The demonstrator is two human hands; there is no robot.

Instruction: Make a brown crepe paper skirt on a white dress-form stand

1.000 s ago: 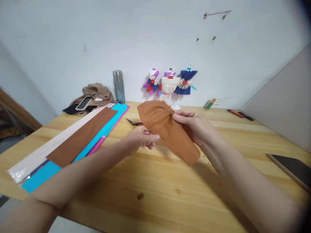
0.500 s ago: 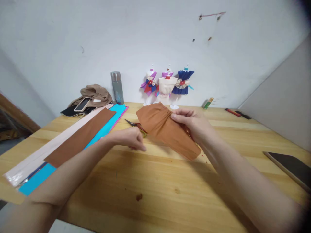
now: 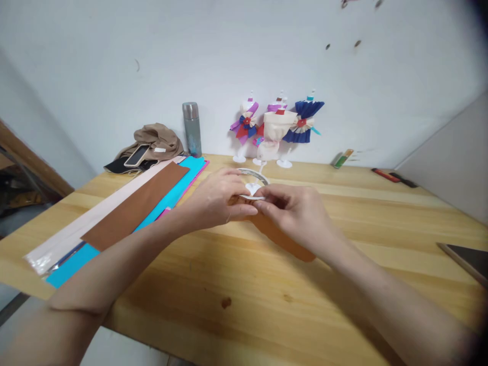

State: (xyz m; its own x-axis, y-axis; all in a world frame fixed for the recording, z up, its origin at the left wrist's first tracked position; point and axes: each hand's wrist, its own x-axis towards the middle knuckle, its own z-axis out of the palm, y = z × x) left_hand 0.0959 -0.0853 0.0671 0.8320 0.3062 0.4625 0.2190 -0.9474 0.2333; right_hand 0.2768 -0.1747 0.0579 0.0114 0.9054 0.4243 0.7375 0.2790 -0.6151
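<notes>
My left hand is closed on a pale ring that looks like a roll of tape, tilted above the table. Close against it, the fingertips of my right hand pinch at the ring's near edge. That hand also keeps the gathered brown crepe paper, which hangs below the fingers. Part of the paper is hidden behind both hands. A small white piece shows inside the ring; I cannot tell what it is.
Long brown, blue and pale pink sheets lie at the left. Behind them are a cloth with a phone and a flask. Small dressed mannequins stand by the wall. A dark tablet-like object lies at the right.
My left hand has moved up and right and now holds the ring-shaped roll against my right hand. The brown paper hangs lower, more hidden. The scissors are now out of sight.
</notes>
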